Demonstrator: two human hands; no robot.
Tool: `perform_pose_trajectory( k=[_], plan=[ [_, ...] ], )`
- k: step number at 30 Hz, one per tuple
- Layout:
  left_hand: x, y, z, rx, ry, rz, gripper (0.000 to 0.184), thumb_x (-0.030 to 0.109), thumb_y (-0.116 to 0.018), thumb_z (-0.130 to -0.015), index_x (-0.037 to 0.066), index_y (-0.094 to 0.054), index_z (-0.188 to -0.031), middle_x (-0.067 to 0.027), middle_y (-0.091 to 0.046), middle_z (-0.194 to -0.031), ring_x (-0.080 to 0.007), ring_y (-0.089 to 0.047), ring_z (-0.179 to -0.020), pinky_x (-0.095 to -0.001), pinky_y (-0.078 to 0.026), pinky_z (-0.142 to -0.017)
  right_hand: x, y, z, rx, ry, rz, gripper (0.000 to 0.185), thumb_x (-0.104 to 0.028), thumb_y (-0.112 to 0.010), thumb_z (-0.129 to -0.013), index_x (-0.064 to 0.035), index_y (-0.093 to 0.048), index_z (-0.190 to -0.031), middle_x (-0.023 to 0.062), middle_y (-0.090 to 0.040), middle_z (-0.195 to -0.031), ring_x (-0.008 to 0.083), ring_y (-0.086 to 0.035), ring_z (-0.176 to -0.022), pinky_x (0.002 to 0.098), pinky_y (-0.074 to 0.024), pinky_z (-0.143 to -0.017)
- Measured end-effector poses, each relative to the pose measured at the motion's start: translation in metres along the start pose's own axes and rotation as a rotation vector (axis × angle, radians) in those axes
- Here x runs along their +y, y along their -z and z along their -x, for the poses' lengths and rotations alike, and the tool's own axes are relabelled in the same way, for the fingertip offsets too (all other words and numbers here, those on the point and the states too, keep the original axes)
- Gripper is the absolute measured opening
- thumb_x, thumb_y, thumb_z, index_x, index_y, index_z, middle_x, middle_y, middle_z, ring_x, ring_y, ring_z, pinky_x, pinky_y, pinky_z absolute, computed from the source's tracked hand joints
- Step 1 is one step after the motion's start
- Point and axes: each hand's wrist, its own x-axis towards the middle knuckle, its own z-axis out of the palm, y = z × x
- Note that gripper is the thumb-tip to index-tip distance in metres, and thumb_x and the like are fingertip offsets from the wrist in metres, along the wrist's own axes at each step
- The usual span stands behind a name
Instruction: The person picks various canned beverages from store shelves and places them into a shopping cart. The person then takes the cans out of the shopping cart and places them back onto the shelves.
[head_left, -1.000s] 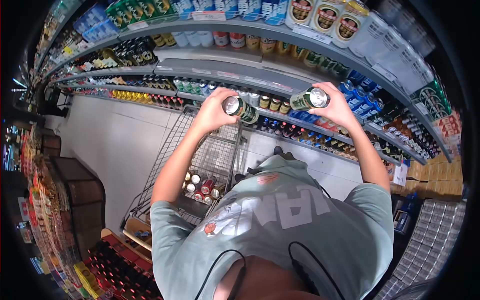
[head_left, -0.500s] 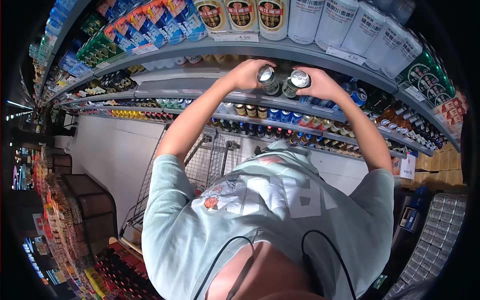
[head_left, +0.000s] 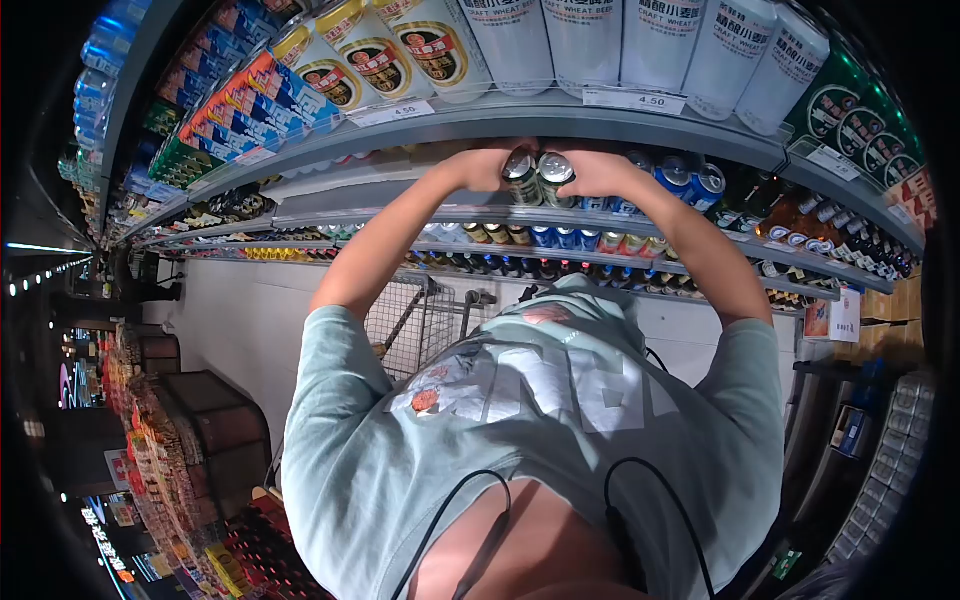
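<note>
grey shelving (head_left: 560,122) surrounds cans (head_left: 522,180) (head_left: 556,180) in both hands (head_left: 486,168) (head_left: 592,173).

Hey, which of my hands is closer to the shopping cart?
Left. Your left hand, around the left can, is on the same side as the shopping cart; your right hand, around the right can, is farther to the right.

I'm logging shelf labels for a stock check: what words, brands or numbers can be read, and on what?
"4.50": left price tag
"4.50": right price tag
"CRAFT WHEAT BEER", with "精酿小麦啤" above: white cans
Held cans: too small to read
Shirt: large letters, too broken by folds
Other labels: too small or blurred
</note>
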Motion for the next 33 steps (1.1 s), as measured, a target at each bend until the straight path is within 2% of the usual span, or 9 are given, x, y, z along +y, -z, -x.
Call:
perform_pose_trajectory(
  k=[2,11,15,18,21,24,27,30,33],
  plan=[
    [-0.003,-0.001,-0.003,-0.016,-0.019,0.007,0.076,0.004,-0.078,-0.075,0.004,-0.041,-0.142,-0.0179,-0.055,-0.133,-0.0292,-0.054,-0.126,-0.0379,-0.043,-0.107,0.002,0.001,-0.003,-0.04,-0.025,-0.022,0.079,-0.027,-0.079,-0.075,-0.0062,-0.045,-0.143,0.0213,-0.058,-0.135,0.0364,-0.056,-0.124,0.0402,-0.046,-0.103],
    [-0.02,-0.005,-0.003,0.014,-0.064,0.04,0.074,0.0,-0.074,-0.076,0.003,-0.039,-0.142,-0.0174,-0.054,-0.134,-0.0284,-0.053,-0.129,-0.0378,-0.041,-0.109,0.033,-0.017,-0.022,0.111,0.204,0.019,0.074,-0.021,-0.082,-0.072,-0.002,-0.048,-0.135,0.0226,-0.06,-0.126,0.0386,-0.057,-0.119,0.0406,-0.0443,-0.104],
    [-0.015,-0.004,-0.007,-0.01,-0.084,0.045,0.076,-0.002,-0.071,-0.078,0.003,-0.035,-0.145,-0.019,-0.052,-0.136,-0.0297,-0.051,-0.131,-0.0386,-0.04,-0.109,0.028,-0.011,-0.02,0.083,0.198,-0.046,0.073,-0.019,-0.081,-0.073,-0.0012,-0.048,-0.135,0.0221,-0.059,-0.129,0.0374,-0.056,-0.122,0.0407,-0.0431,-0.105],
    [-0.018,-0.011,-0.006,0.092,-0.095,0.119,0.076,0.004,-0.074,-0.071,0.002,-0.041,-0.139,-0.0198,-0.055,-0.131,-0.0332,-0.055,-0.122,-0.0402,-0.041,-0.107,0.029,-0.014,-0.023,0.088,0.178,-0.102,0.071,-0.019,-0.079,-0.075,-0.0014,-0.048,-0.136,0.0224,-0.058,-0.131,0.0371,-0.056,-0.122,0.0409,-0.0428,-0.106],
    [-0.014,-0.015,-0.006,0.07,0.015,0.159,0.076,0.011,-0.075,-0.072,0.002,-0.041,-0.139,-0.0208,-0.055,-0.13,-0.0339,-0.055,-0.12,-0.0403,-0.042,-0.105,0.031,-0.017,-0.022,0.145,0.161,-0.07,0.074,-0.021,-0.078,-0.076,-0.0015,-0.046,-0.139,0.0234,-0.058,-0.131,0.0377,-0.056,-0.122,0.0411,-0.043,-0.106],
    [-0.026,-0.017,-0.011,-0.003,0.15,0.176,0.076,0.009,-0.067,-0.08,0.003,-0.033,-0.147,-0.0165,-0.053,-0.134,-0.026,-0.051,-0.124,-0.0369,-0.04,-0.107,0.026,-0.013,-0.02,0.121,0.152,-0.064,0.078,-0.023,-0.078,-0.076,-0.0026,-0.043,-0.142,0.0243,-0.058,-0.131,0.0381,-0.056,-0.122,0.0414,-0.0432,-0.105],
    [-0.026,-0.015,-0.015,-0.034,0.245,0.291,0.073,0.011,-0.068,-0.078,0.002,-0.039,-0.144,-0.0147,-0.056,-0.129,-0.024,-0.052,-0.12,-0.0352,-0.042,-0.103,0.034,-0.018,-0.024,0.115,0.169,-0.072,0.079,-0.025,-0.077,-0.076,-0.0039,-0.043,-0.144,0.0248,-0.057,-0.132,0.0382,-0.056,-0.122,0.0414,-0.0435,-0.104],
    [-0.032,-0.021,-0.016,0.043,0.202,0.252,0.068,0.012,-0.067,-0.077,0.002,-0.044,-0.14,-0.0141,-0.058,-0.123,-0.0228,-0.054,-0.113,-0.0346,-0.043,-0.099,0.031,-0.013,-0.022,0.101,0.189,-0.05,0.075,-0.027,-0.077,-0.08,-0.0049,-0.044,-0.143,0.0235,-0.057,-0.133,0.0369,-0.056,-0.122,0.0409,-0.0439,-0.104],
    [-0.02,-0.015,-0.012,0.042,0.289,0.324,0.068,0.012,-0.066,-0.076,0.003,-0.044,-0.14,-0.0131,-0.058,-0.12,-0.0214,-0.054,-0.108,-0.0347,-0.044,-0.097,0.024,-0.002,-0.026,-0.052,0.04,-0.152,0.071,-0.032,-0.075,-0.085,-0.0051,-0.045,-0.143,0.022,-0.058,-0.134,0.0353,-0.056,-0.123,0.0407,-0.0442,-0.104]
  ],
)
